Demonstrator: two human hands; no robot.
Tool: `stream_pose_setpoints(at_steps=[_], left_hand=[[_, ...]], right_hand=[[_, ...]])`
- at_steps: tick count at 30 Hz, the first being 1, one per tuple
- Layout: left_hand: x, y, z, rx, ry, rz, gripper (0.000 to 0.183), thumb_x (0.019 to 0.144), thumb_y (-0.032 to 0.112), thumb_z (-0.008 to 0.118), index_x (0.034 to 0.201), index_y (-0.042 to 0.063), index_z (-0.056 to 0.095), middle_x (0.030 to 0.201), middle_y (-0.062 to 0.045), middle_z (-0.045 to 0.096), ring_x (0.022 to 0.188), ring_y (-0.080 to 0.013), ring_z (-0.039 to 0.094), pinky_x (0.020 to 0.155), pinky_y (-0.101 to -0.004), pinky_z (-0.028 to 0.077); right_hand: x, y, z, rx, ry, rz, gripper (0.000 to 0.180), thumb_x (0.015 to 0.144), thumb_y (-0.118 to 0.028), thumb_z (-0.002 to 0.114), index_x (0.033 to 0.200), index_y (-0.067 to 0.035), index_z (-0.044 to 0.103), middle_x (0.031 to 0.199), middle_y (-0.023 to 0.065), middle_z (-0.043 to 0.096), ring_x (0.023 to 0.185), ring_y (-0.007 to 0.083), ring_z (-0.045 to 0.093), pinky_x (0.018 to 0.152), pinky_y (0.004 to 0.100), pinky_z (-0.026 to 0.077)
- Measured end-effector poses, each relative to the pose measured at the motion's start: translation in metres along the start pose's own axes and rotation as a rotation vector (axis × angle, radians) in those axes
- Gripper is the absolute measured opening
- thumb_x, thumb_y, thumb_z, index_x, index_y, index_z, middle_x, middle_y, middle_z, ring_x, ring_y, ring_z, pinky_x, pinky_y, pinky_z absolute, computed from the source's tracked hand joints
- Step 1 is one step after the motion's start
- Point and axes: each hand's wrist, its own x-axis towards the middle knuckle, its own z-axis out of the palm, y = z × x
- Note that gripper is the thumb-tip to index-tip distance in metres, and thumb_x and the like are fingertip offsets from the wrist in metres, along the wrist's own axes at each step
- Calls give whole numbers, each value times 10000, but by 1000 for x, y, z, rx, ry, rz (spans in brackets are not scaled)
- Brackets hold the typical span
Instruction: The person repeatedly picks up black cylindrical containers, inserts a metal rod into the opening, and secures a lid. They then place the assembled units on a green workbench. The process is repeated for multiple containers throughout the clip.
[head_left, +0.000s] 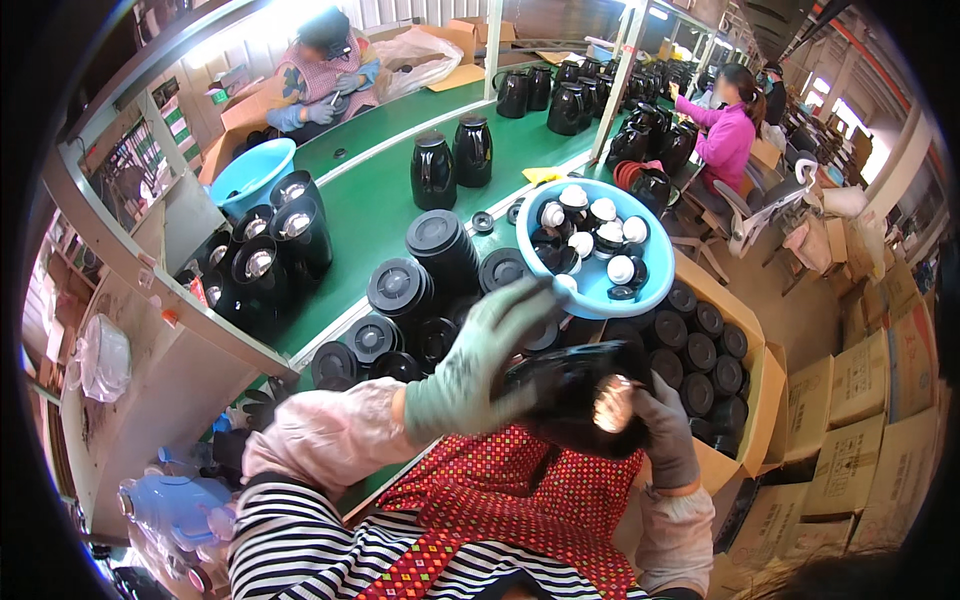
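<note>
My right hand (667, 424), in a grey glove, grips the end of a glossy black jug body (592, 397), which lies on its side above my apron. A shiny round metallic area shows near that hand. Blurred, my left hand (480, 360) in a pale green glove is raised over the jug's other end, its fingers apart; whether they touch the jug is hidden. Beyond the jug stands a light blue basin (660, 270) with black and white stopper parts (581, 244). Stacks of black round lids (397, 285) stand left of the basin.
A green conveyor belt (375, 195) carries black jugs (433, 172). Open black jug bodies (259, 262) and another blue basin (255, 176) stand at left. A carton (765, 405) of black round parts is at right, beside stacked boxes (847, 390). Co-workers (322, 82) sit across and farther along.
</note>
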Motion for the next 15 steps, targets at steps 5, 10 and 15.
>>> stream_pose_setpoints(at_steps=[5, 10, 15], left_hand=[[-23, -25, 48, -1271, -133, -1097, 703, 1019, 146, 719, 1637, 25, 404, 1622, -144, 496, 1477, -290, 507, 1230, -444, 429], [-107, -10, 71, -1546, -244, -755, 728, 993, 223, 785, 1611, 42, 444, 1575, -143, 547, 1423, -280, 555, 1206, -505, 426], [-150, -21, 56, -1536, -64, -879, 721, 1012, 229, 758, 1621, 41, 422, 1591, -149, 529, 1439, -280, 542, 1215, -499, 421]], right_hand=[[-37, 15, -49, 361, 317, 9, 425, 1016, -227, 739, 1348, 26, 658, 1175, 99, 762, 1002, 187, 753, 873, 340, 644], [-18, 0, -26, 137, -60, 70, 502, 872, -128, 740, 1339, 44, 676, 1123, 57, 758, 987, 157, 719, 892, 314, 594], [28, -5, 41, -182, -355, 240, 561, 878, -100, 699, 1420, 37, 662, 1218, 32, 742, 1095, 131, 667, 994, 292, 520]])
